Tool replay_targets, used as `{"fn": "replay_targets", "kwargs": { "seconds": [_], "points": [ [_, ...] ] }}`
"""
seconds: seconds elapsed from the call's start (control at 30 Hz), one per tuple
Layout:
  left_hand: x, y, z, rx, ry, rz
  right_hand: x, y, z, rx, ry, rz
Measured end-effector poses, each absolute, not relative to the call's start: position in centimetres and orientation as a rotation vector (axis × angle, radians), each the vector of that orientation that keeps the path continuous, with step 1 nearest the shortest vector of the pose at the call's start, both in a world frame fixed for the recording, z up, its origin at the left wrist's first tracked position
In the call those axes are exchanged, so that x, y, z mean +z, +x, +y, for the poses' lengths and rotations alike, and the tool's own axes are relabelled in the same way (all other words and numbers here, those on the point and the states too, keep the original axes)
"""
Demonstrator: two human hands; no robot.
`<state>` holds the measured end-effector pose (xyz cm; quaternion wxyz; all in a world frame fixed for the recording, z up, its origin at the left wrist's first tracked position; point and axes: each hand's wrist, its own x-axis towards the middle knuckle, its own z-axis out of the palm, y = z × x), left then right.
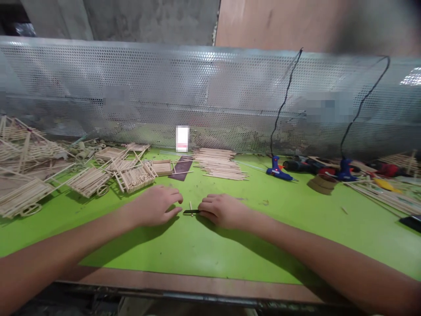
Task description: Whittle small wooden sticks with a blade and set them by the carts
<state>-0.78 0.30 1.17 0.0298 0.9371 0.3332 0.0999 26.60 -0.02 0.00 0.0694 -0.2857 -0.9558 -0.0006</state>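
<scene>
left fingers [174, 200] released, empty; right fingers [208, 205] touching black strip [191, 211], grip unclear; small stick [191, 206] between them. risk: a careless nudge could knock the stick or slide the strip.

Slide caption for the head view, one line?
Left hand and right hand at a black strip on a green workbench, wooden stick carts and hot glue guns behind.

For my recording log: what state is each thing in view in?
Left hand: open, fingertips near the small stick
Right hand: fingers at the black strip, grip unclear
Small stick: standing up at the black strip
Black strip: lying flat
Loose craft sticks: piled
Stick carts: assembled
Blue glue gun: lying down
</scene>
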Motion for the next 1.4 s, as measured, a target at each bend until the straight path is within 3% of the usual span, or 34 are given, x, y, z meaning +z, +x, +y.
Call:
{"fn": "replay_targets", "kwargs": {
  "seconds": [0.37, 0.97, 1.4],
  "points": [
    [-2.1, -0.1, 0.6, 0.310, 2.793, 0.894, 0.3, 26.6, -0.1, 0.012, -0.859, -2.863],
    [-1.6, 0.0, 1.5, 0.274, 2.537, 0.782, 0.1, 26.7, -0.1, -0.006, -0.852, -2.863],
    [-1.8, -0.2, 0.9, 0.481, 2.696, 0.821, 0.0, 26.4, -0.1, -0.001, -0.853, -2.861]
  ]
}}
